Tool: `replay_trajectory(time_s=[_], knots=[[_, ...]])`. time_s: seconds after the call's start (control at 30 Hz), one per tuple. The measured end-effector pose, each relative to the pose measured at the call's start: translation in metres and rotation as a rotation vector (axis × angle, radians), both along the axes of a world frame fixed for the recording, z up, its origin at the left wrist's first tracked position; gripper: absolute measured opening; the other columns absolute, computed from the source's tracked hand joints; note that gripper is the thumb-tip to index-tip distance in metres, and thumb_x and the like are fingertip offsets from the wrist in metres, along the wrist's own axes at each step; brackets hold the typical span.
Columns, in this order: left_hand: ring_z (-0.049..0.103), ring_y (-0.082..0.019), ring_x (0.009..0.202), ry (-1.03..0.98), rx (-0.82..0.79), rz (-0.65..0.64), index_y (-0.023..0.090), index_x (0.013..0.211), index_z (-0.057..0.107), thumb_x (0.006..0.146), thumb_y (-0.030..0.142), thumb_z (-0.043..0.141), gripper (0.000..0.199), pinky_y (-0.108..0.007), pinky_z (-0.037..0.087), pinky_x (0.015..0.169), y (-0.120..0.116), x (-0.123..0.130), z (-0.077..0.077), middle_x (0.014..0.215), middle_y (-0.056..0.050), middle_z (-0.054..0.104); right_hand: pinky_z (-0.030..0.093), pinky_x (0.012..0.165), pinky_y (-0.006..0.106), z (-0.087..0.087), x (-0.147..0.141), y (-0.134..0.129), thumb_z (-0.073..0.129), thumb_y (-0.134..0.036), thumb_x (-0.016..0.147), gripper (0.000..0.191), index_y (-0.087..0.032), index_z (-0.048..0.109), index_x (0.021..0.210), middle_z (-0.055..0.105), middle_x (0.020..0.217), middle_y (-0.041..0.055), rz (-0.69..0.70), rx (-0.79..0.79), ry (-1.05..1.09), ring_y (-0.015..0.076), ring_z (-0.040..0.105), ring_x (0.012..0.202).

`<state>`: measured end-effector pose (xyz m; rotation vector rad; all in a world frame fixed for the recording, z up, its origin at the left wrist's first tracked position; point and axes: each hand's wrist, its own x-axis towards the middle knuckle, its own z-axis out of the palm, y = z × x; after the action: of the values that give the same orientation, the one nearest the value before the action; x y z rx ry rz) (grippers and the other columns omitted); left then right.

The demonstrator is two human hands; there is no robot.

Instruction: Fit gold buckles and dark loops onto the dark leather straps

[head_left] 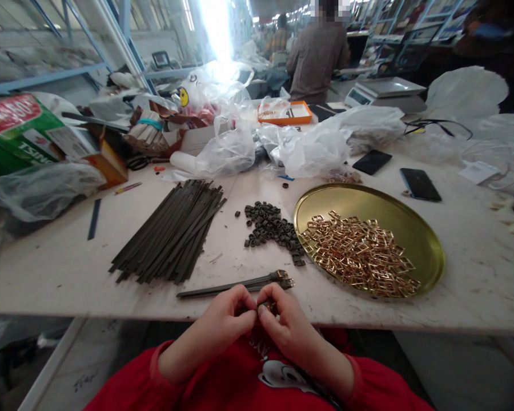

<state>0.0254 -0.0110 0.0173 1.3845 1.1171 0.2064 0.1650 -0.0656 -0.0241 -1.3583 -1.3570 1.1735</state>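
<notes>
In front of my red top, at the table's near edge, my left hand [233, 313] and my right hand [283, 321] meet with thumbs and forefingers pinched together. Between them is a dark strap with a small gold buckle [271, 307], mostly covered by the fingers. A dark strip hangs below my right hand across my lap. Just beyond my hands lie a few buckled straps [235, 285]. Farther off are a pile of plain dark straps [169, 234], a heap of small dark loops [272, 225] and a brass-coloured tray [430, 245] holding many gold buckles [364, 254].
Two phones [420, 184] lie beyond the tray. Crumpled plastic bags [312, 145], an orange box [285, 113] and a scale [385, 94] fill the back. A green carton [19, 140] stands at left. A person [319, 54] stands farther away.
</notes>
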Motion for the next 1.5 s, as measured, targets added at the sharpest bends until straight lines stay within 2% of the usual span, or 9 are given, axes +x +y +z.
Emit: replay_trajectory(time_s=[0.13, 0.3, 0.4, 0.57, 0.87, 1.0, 1.1, 1.33, 1.5], knots=[[0.044, -0.009, 0.050, -0.062, -0.110, 0.042, 0.018, 0.066, 0.043, 0.059, 0.017, 0.050, 0.010, -0.019, 0.031, 0.047, -0.002, 0.000, -0.001, 0.052, 0.007, 0.048, 0.035, 0.054, 0.024, -0.001, -0.004, -0.003, 0.039, -0.019, 0.084, 0.008, -0.020, 0.045, 0.079, 0.049, 0.067, -0.0019, 0.012, 0.037, -0.025, 0.0126, 0.045, 0.061], [0.044, -0.007, 0.046, -0.124, -0.222, 0.073, 0.018, 0.066, 0.042, 0.056, 0.012, 0.047, 0.013, -0.017, 0.029, 0.044, -0.005, 0.001, -0.002, 0.048, 0.008, 0.050, 0.036, 0.056, 0.024, -0.004, -0.002, -0.005, 0.040, -0.025, 0.086, 0.008, -0.020, 0.043, 0.079, 0.048, 0.066, -0.0028, 0.052, -0.062, 0.066, 0.0123, 0.044, 0.061], [0.046, -0.007, 0.048, -0.169, -0.219, 0.052, 0.017, 0.069, 0.044, 0.061, 0.016, 0.053, 0.011, -0.018, 0.031, 0.047, -0.005, -0.001, -0.001, 0.052, 0.007, 0.051, 0.037, 0.058, 0.024, -0.002, 0.002, -0.007, 0.042, -0.025, 0.085, 0.006, -0.020, 0.044, 0.082, 0.049, 0.070, -0.0022, 0.057, -0.047, 0.045, 0.0128, 0.045, 0.064], [0.050, -0.008, 0.053, -0.150, -0.176, 0.031, 0.013, 0.093, 0.051, 0.077, 0.032, 0.052, 0.024, -0.020, 0.032, 0.051, -0.001, -0.009, -0.001, 0.062, 0.003, 0.060, 0.035, 0.054, 0.024, 0.003, 0.006, -0.006, 0.037, -0.031, 0.087, 0.015, -0.020, 0.046, 0.084, 0.044, 0.064, -0.0035, -0.035, -0.044, 0.060, 0.0123, 0.043, 0.058], [0.049, -0.007, 0.053, -0.256, -0.310, 0.200, 0.013, 0.077, 0.054, 0.063, 0.032, 0.071, 0.029, -0.020, 0.034, 0.055, -0.006, -0.003, -0.006, 0.066, 0.000, 0.063, 0.022, 0.037, 0.018, -0.004, 0.003, -0.006, 0.039, -0.042, 0.083, 0.020, -0.022, 0.038, 0.082, 0.023, 0.049, -0.0120, -0.038, -0.362, 0.566, 0.0073, 0.020, 0.039], [0.051, -0.008, 0.053, -0.256, -0.337, 0.218, 0.012, 0.074, 0.058, 0.060, 0.035, 0.073, 0.032, -0.020, 0.035, 0.054, -0.006, -0.001, -0.007, 0.062, 0.000, 0.062, 0.036, 0.050, 0.023, -0.001, 0.009, -0.007, 0.044, -0.030, 0.082, 0.010, -0.020, 0.046, 0.082, 0.044, 0.061, -0.0049, -0.058, -0.136, 0.159, 0.0108, 0.042, 0.054], [0.053, -0.008, 0.053, -0.244, -0.335, 0.196, 0.011, 0.073, 0.058, 0.058, 0.036, 0.074, 0.034, -0.020, 0.037, 0.055, -0.005, -0.001, -0.011, 0.062, 0.000, 0.062, 0.039, 0.062, 0.026, 0.001, 0.015, -0.009, 0.043, -0.023, 0.083, 0.008, -0.020, 0.049, 0.088, 0.054, 0.074, -0.0003, 0.036, -0.042, -0.061, 0.0138, 0.049, 0.067], [0.056, -0.011, 0.062, -0.229, -0.350, 0.088, 0.011, 0.081, 0.061, 0.060, 0.031, 0.071, 0.030, -0.023, 0.041, 0.064, -0.004, -0.003, -0.006, 0.071, -0.002, 0.065, 0.038, 0.059, 0.026, 0.000, 0.018, -0.010, 0.040, -0.020, 0.085, 0.007, -0.020, 0.046, 0.087, 0.054, 0.072, -0.0003, 0.089, -0.079, -0.151, 0.0148, 0.050, 0.066], [0.052, -0.010, 0.056, -0.215, -0.316, 0.091, 0.011, 0.077, 0.060, 0.061, 0.038, 0.070, 0.032, -0.022, 0.039, 0.058, -0.007, -0.002, -0.009, 0.064, 0.000, 0.061, 0.038, 0.060, 0.027, 0.006, 0.022, -0.013, 0.042, -0.018, 0.084, 0.006, -0.020, 0.048, 0.086, 0.055, 0.072, -0.0003, 0.173, -0.038, -0.166, 0.0150, 0.051, 0.066]])
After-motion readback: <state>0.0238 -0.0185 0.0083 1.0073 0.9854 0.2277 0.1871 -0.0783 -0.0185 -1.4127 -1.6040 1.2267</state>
